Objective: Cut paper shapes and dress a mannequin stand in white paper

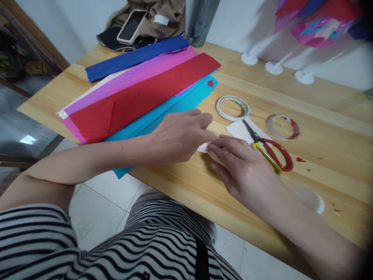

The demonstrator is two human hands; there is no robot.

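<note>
My left hand (186, 136) is curled above the wooden table, its fingertips close to my right hand. Whatever it pinches, if anything, is hidden. My right hand (234, 159) has its fingers pressed together over a small white piece of paper (203, 147), which shows between the two hands. Beside my right hand, scissors (256, 137) with one red and one yellow handle lie on a larger white sheet (235, 129). A roll of white tape (219, 109) stands flat just beyond my fingers. Under my left forearm, turquoise crepe paper (166, 122) reaches over the table edge.
Red (145, 95), pink (171, 64) and blue (136, 58) paper lie at the left. A phone (132, 26) rests by a brown cloth bag (171, 19). A clear tape ring (271, 128) and red scraps lie right. White stands (274, 68) hold colourful decorations at the back.
</note>
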